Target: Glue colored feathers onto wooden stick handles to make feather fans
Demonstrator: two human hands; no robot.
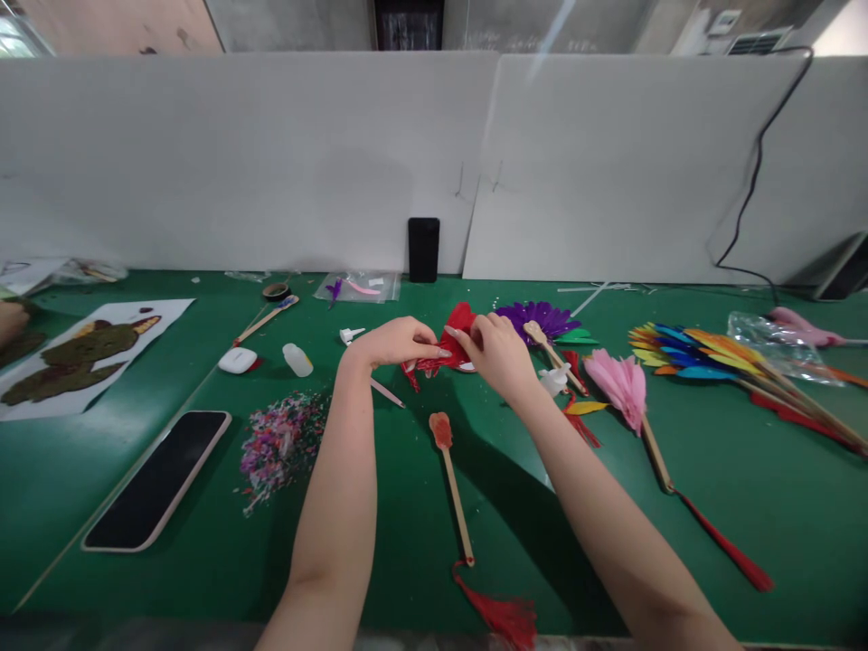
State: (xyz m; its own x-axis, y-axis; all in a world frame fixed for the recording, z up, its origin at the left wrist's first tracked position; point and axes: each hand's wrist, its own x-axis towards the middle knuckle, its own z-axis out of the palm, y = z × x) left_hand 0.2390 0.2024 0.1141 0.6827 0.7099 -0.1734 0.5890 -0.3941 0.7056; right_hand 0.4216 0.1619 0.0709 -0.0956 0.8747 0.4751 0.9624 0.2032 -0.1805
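Above the middle of the green table, my left hand (405, 342) pinches the lower left part of a red petal-like piece (459, 321). The thumb and fingers of my right hand (495, 351) close on the right side of the same red piece. Red strands hang below my left fingers. Nearer to me lies a wooden stick (456, 493) with a reddish patch on its rounded head and a red tassel (505, 618) at its lower end. A purple feathery fan (539, 319) lies just beyond my right hand.
A phone (159, 479), colourful scraps (281, 443), a white case (237, 362) and a small bottle (297, 360) lie left. Right are a pink fan (618, 384) and multicoloured feathery fans (705, 351). Another person's hand (10, 321) shows at the left edge.
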